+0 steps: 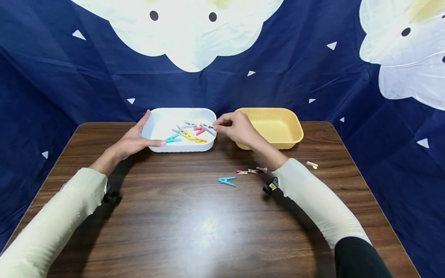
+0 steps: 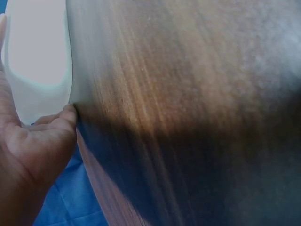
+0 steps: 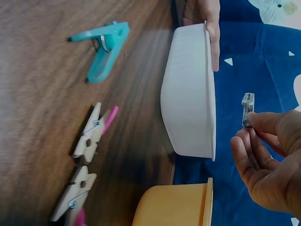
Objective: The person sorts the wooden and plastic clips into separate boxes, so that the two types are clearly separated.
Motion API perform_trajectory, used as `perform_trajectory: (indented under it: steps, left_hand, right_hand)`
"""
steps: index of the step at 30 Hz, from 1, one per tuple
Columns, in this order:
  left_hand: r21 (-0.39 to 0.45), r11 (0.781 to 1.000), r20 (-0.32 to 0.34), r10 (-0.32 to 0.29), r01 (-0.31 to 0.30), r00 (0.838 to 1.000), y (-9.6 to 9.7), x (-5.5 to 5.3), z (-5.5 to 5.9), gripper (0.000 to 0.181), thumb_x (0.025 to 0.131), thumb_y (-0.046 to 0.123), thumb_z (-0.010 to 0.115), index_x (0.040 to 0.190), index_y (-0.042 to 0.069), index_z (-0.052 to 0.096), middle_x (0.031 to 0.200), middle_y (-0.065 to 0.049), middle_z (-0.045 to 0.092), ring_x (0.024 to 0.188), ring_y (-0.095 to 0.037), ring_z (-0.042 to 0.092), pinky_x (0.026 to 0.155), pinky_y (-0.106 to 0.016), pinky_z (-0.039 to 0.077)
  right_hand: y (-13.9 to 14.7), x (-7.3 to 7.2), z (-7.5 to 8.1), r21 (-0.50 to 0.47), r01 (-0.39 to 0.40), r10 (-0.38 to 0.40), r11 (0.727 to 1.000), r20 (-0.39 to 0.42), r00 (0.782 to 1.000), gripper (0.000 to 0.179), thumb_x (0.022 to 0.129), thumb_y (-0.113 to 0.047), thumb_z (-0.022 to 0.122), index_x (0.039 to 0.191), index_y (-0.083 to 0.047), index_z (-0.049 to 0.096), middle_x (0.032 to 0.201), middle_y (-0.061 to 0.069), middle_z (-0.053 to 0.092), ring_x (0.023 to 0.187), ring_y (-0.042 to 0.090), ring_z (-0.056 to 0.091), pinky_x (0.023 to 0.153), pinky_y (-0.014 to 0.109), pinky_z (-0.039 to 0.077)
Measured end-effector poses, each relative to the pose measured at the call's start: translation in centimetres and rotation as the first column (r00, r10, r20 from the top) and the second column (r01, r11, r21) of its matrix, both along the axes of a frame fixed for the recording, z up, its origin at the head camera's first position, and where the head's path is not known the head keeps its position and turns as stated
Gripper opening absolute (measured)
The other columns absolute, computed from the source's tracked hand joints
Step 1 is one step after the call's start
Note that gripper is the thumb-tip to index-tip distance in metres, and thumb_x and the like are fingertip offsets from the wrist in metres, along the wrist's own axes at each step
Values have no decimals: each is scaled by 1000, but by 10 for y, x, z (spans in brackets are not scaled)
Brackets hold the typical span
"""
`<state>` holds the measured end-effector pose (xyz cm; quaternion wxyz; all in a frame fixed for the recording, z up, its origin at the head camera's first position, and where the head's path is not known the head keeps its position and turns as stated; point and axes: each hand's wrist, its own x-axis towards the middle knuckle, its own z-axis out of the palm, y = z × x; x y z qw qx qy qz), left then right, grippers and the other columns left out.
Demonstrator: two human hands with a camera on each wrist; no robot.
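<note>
My right hand (image 1: 238,126) pinches a grey clothespin (image 1: 208,129) between thumb and fingertips, above the right end of a white basin (image 1: 180,148). In the right wrist view the same clothespin (image 3: 248,108) points up from the fingertips. Several plastic clothespins lie in the basin: grey, red, yellow, a blue clothespin (image 1: 172,139) and an orange clothespin (image 1: 199,140). My left hand (image 1: 133,139) rests against the basin's left end, thumb stretched along the front wall and a straight finger at the back left corner. Its other fingers are mostly hidden.
A yellow basin (image 1: 269,146) stands right of the white one, behind my right forearm. On the brown table (image 1: 174,216) lie a blue clothespin (image 1: 227,181), small wooden clothespins (image 1: 253,171) and another wooden clothespin (image 1: 312,165) farther right. A blue curtain (image 1: 208,88) hangs behind.
</note>
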<state>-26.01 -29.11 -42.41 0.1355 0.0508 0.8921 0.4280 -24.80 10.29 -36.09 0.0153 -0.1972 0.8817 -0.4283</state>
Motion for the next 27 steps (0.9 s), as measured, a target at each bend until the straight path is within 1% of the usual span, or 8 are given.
perform_trajectory:
  steps: [4, 10, 16, 22, 27]
  left_hand:
    - [4, 1000, 3, 1, -1, 1000, -1, 0, 0, 144, 92, 36, 97, 179, 36, -19, 189, 6, -16, 178, -30, -12, 144, -64, 3]
    - [2, 1000, 19, 1, -1, 1000, 1, 0, 1, 143, 94, 34, 95, 179, 35, -19, 189, 3, -17, 178, -32, -12, 144, -64, 2]
    - [-1, 1000, 19, -3, 3, 1000, 1, 0, 2, 143, 94, 34, 95, 179, 34, -20, 189, 2, -18, 178, -32, -13, 144, -65, 2]
    - [-7, 1000, 18, -5, 5, 1000, 0, -1, 1, 143, 94, 35, 95, 178, 35, -20, 189, 3, -19, 178, -31, -13, 144, -65, 2]
    - [-2, 1000, 22, -1, 1, 1000, -1, -1, 0, 142, 94, 35, 95, 178, 35, -20, 189, 3, -19, 178, -31, -13, 144, -64, 1]
  right_hand:
    - [-8, -8, 1, -7, 6, -6, 1000, 16, 1000, 11, 104, -18, 83, 107, -10, 90, 101, 6, 84, 88, 15, 63, 76, 25, 50]
    - [-19, -17, -1, 39, 7, -7, 999, 20, 1000, 12, 104, -17, 82, 109, -9, 90, 106, 7, 86, 89, 13, 63, 77, 23, 49]
    - [-25, -24, -4, 69, 19, -21, 997, 34, 999, 12, 105, -17, 81, 109, -10, 90, 103, 7, 86, 89, 13, 64, 76, 23, 49]
    - [-27, -30, -6, 113, 34, -41, 993, 57, 998, 13, 103, -19, 84, 111, -11, 90, 105, 6, 87, 92, 13, 65, 76, 23, 48]
    - [-26, -30, -8, 97, 24, -31, 995, 72, 997, 13, 102, -18, 85, 110, -10, 90, 105, 7, 86, 89, 12, 64, 75, 23, 48]
